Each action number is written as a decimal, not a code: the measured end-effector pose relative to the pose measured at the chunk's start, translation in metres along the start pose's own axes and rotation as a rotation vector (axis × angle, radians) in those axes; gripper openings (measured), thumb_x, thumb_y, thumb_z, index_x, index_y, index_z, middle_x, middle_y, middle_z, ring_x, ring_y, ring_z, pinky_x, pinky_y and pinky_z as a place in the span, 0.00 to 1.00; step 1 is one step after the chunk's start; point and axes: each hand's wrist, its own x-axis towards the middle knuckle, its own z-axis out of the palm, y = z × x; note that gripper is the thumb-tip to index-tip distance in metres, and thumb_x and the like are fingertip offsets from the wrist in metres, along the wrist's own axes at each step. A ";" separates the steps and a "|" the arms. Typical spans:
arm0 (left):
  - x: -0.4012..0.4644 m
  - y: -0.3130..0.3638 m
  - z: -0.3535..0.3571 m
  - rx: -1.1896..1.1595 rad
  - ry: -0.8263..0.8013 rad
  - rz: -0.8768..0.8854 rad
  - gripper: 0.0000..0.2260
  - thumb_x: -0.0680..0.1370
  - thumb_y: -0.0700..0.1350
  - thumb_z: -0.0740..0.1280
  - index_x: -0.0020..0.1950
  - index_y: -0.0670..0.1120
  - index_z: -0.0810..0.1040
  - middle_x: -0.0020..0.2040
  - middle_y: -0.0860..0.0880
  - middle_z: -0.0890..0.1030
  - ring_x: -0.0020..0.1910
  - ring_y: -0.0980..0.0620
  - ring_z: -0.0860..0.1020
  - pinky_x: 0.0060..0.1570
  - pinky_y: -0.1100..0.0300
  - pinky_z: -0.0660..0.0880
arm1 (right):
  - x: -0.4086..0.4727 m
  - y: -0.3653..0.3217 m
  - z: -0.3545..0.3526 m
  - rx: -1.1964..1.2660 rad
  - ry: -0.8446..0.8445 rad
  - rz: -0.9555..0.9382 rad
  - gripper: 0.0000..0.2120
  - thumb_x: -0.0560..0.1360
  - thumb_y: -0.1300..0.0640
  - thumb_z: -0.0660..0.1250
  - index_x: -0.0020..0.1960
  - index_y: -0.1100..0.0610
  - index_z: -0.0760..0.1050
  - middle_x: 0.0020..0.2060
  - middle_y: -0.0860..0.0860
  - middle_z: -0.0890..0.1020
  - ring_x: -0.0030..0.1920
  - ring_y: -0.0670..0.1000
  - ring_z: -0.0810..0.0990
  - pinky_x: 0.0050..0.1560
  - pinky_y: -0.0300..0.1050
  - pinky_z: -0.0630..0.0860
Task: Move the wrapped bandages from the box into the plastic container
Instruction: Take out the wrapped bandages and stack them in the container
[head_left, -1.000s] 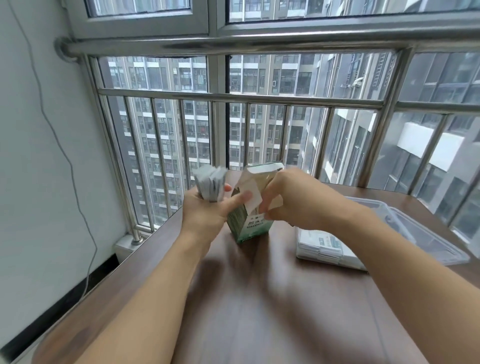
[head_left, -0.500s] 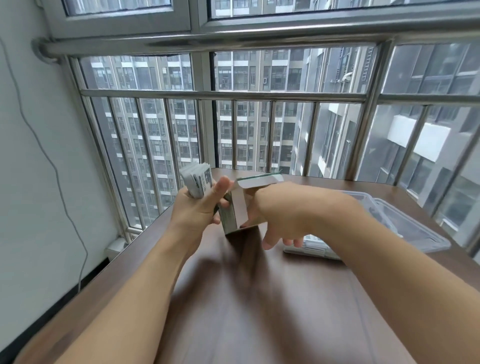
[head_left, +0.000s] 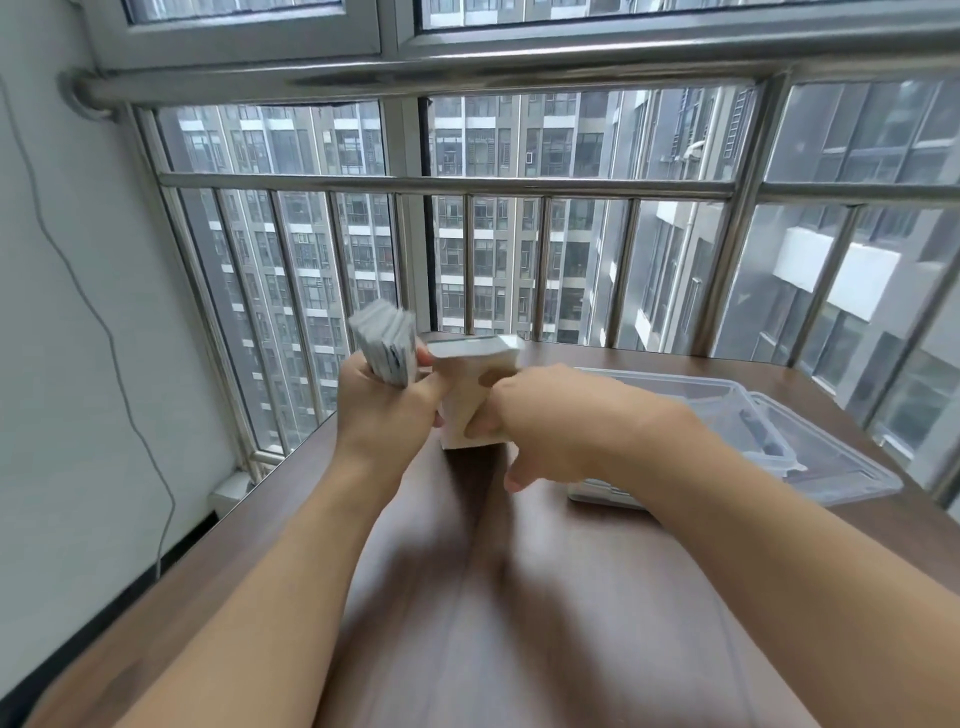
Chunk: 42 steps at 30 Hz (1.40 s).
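Two bare forearms reach forward over the table (head_left: 519, 623), a smooth brown wood-grain top, blurred here, and they converge on the box (head_left: 470, 395), which serves as the landmark. The left hand (head_left: 387, 400) sits just left of the box with its fingers curled round a stack of wrapped bandages (head_left: 384, 345): thin, flat, pale grey-white packets bunched like a deck, their long axis roughly upright and leaning slightly away, the top edges fanned a little above the fist. The left thumb reaches right and touches the box's near face. The right hand (head_left: 550, 421) is just right of the box, wrist level, its upper fingers curled onto the box's right edge and gripping it, while the little finger hangs loose toward the table. The box is a small cardboard carton with a plain pale face toward the camera, standing upright on the table with its long axis vertical and an open flap folded flat at the top. To the right of the box and partly hidden behind the right forearm lies the plastic container (head_left: 769, 415), shallow, clear and rectangular with a rolled rim, flat on the table; white packets show at its near-left corner. Beyond the box rises a railing (head_left: 447, 182) of polished steel bars before the window glass.
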 end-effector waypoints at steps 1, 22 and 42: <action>0.003 0.000 -0.002 -0.020 0.035 -0.018 0.06 0.72 0.33 0.76 0.43 0.35 0.80 0.31 0.52 0.80 0.29 0.58 0.76 0.24 0.63 0.71 | 0.000 0.001 0.000 -0.017 0.001 0.010 0.25 0.71 0.48 0.76 0.67 0.48 0.77 0.60 0.50 0.79 0.49 0.56 0.79 0.49 0.47 0.79; 0.000 0.001 0.003 0.063 0.086 0.065 0.08 0.72 0.32 0.74 0.40 0.31 0.76 0.30 0.46 0.77 0.26 0.52 0.74 0.26 0.56 0.74 | 0.015 0.011 0.016 0.329 0.117 0.060 0.14 0.71 0.71 0.70 0.47 0.53 0.84 0.38 0.47 0.85 0.17 0.40 0.75 0.32 0.45 0.82; 0.020 0.011 -0.015 0.034 0.376 -0.136 0.10 0.68 0.38 0.77 0.32 0.48 0.78 0.31 0.52 0.78 0.27 0.55 0.74 0.28 0.62 0.69 | -0.012 0.048 -0.025 0.815 0.340 -0.134 0.06 0.79 0.63 0.68 0.46 0.54 0.80 0.30 0.39 0.81 0.29 0.42 0.74 0.29 0.47 0.75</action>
